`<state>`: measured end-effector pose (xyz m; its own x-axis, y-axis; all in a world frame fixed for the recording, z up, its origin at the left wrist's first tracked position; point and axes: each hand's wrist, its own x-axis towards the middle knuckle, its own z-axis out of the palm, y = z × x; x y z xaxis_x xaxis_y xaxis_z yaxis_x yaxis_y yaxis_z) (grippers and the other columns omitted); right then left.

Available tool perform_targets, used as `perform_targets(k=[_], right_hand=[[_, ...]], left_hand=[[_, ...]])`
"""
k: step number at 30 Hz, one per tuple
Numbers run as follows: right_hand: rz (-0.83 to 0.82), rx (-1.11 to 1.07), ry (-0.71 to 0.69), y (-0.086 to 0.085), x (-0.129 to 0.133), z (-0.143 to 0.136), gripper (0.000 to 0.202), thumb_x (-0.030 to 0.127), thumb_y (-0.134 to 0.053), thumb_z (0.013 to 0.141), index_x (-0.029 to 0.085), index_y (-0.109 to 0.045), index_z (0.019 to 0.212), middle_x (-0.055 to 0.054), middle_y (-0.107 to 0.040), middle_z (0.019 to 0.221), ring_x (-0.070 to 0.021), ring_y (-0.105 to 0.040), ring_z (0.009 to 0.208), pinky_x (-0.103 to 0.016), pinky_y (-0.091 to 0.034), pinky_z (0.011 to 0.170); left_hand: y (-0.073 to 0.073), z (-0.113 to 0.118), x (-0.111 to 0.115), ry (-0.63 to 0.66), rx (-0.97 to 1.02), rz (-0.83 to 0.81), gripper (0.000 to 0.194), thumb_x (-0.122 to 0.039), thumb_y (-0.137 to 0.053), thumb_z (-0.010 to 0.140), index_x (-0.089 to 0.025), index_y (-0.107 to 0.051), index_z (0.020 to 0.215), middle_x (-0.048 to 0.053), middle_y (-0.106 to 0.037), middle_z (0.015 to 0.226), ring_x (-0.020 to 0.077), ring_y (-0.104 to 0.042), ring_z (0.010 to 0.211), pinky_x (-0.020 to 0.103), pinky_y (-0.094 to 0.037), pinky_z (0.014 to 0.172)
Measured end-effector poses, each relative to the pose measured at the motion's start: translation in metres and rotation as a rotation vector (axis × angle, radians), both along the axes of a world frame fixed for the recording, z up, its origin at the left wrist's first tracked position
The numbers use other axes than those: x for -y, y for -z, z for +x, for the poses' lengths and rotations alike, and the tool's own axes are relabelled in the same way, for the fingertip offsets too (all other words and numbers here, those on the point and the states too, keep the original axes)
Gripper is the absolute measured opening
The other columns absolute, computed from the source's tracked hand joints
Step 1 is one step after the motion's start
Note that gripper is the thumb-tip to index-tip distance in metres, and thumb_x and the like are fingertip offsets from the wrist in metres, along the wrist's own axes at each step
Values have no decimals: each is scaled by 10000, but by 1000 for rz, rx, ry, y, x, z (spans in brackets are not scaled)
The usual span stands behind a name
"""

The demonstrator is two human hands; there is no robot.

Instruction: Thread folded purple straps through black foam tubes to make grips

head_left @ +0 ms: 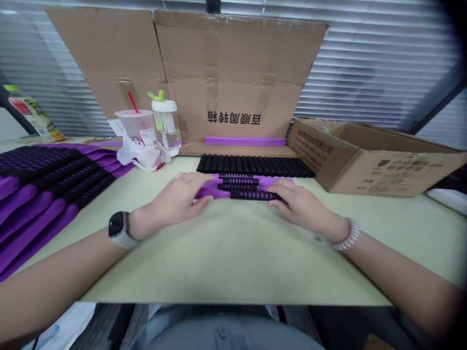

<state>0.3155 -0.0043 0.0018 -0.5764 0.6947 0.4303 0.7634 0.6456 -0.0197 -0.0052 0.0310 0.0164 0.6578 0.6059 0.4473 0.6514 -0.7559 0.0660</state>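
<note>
Several purple straps with black, purple-slotted sleeves [239, 187] lie one behind another in the middle of the table. My left hand [177, 197] is closed round the left, purple end of the nearest strap, thumb toward me. At the other side, my right hand [301, 201] pinches that strap by the right end of its black sleeve [251, 195]. Fingers hide both ends of it. Just behind, a row of plain black tubes [255, 166] lies side by side. Flat purple strips [244, 141] are stacked farther back against the cardboard.
A big pile of sleeved purple straps [47, 199] covers the table's left side. Behind it stand a drink cup [136, 124] with a red straw, a clear bottle [170, 129] and a juice bottle [34, 114]. An open cardboard box [339, 163] sits at right; upright cardboard [241, 63] closes the back.
</note>
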Motion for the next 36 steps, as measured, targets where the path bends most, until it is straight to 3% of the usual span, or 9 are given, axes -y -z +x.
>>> perform_targets(k=[3, 6, 11, 18, 26, 30, 32, 36], right_hand=[[-49, 12, -52, 1, 9, -12, 251, 270, -426, 956, 149, -574, 1118, -127, -601, 1063, -260, -601, 951, -463, -542, 804], [-69, 5, -78, 2, 14, -17, 255, 267, -415, 961, 135, -571, 1113, -134, -596, 1055, -264, -602, 955, -465, -545, 803], [-92, 9, -78, 1, 15, -18, 239, 261, -421, 957, 148, -557, 1117, -125, -584, 1060, -259, -602, 960, -447, -547, 801], [-74, 15, -110, -3, 16, -18, 236, 270, -458, 949, 174, -559, 1140, -122, -597, 1094, -257, -603, 983, -437, -549, 811], [-36, -14, -107, -7, 8, -6, 260, 285, -457, 952, 172, -588, 1146, -123, -614, 1115, -264, -609, 998, -460, -542, 828], [-27, 39, -92, -3, 10, -11, 246, 285, -450, 953, 162, -590, 1113, -123, -616, 1074, -257, -614, 957, -436, -551, 782], [-21, 87, -81, -1, 13, -16, 232, 280, -449, 951, 156, -589, 1087, -120, -612, 1048, -257, -619, 919, -415, -556, 728], [-61, 138, -93, 2, 19, -23, 225, 279, -448, 952, 151, -578, 1085, -105, -600, 1010, -242, -621, 833, -396, -547, 673]], left_hand=[[1, 14, 17, 49, 2, -260, 242, -286, -449, 915, -186, -602, 1074, 59, -674, 988, 210, -635, 870, 329, -485, 749], [-1, 19, 21, 37, 61, -492, 187, -280, -475, 884, -184, -637, 885, 10, -659, 781, 159, -602, 682, 262, -437, 599], [-8, 14, 14, 15, 197, -811, 292, -439, -538, 844, -162, -628, 828, -3, -610, 702, 122, -525, 599, 224, -383, 528], [-16, 11, 12, 84, 235, -1037, 311, -470, -600, 810, -170, -594, 725, -27, -517, 600, 83, -408, 507, 193, -275, 439], [-20, 7, 8, 99, 262, -955, 264, -432, -565, 838, -174, -594, 788, -31, -537, 599, 89, -445, 488, 197, -320, 441], [-10, 14, 23, 33, 161, -578, 269, -394, -573, 837, -180, -622, 992, 44, -675, 903, 181, -622, 766, 283, -484, 647], [-2, 20, 34, 25, 101, -407, 365, -377, -622, 820, -202, -585, 1137, 70, -661, 1071, 231, -627, 937, 342, -496, 785], [9, 26, 44, 79, -44, -286, 288, -300, -544, 895, -225, -577, 1172, 57, -649, 1017, 227, -632, 900, 341, -497, 756]])
